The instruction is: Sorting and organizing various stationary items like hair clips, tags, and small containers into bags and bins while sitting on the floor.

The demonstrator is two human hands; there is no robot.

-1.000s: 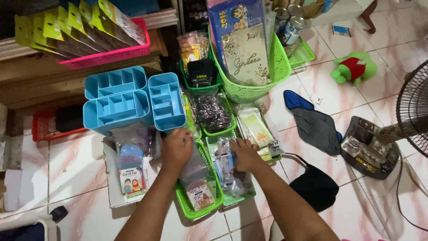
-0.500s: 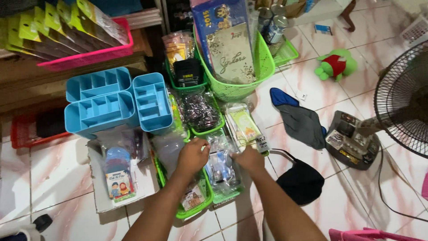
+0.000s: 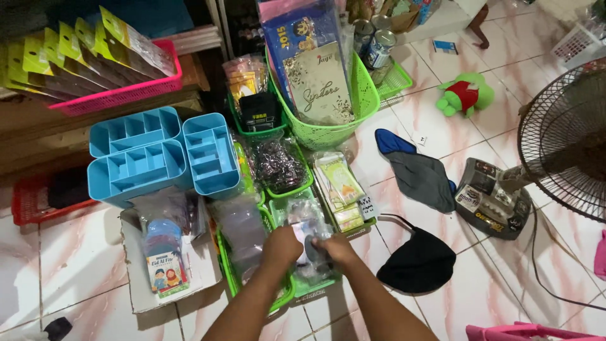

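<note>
Both hands, left hand and right hand, grip one clear plastic packet over the green tray on the floor. Best handled low, both grips firm, neighbouring packets undisturbed.

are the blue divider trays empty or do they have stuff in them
Empty. All three blue divider trays show bare compartment floors, nothing inside.

**Floor layout around the trays**

Small trays are set in rows on the floor. Divided organisers lie to their left, a tall basket behind them, a cloth and a fan to the right. Both hands are placed over the nearest tray.
</note>
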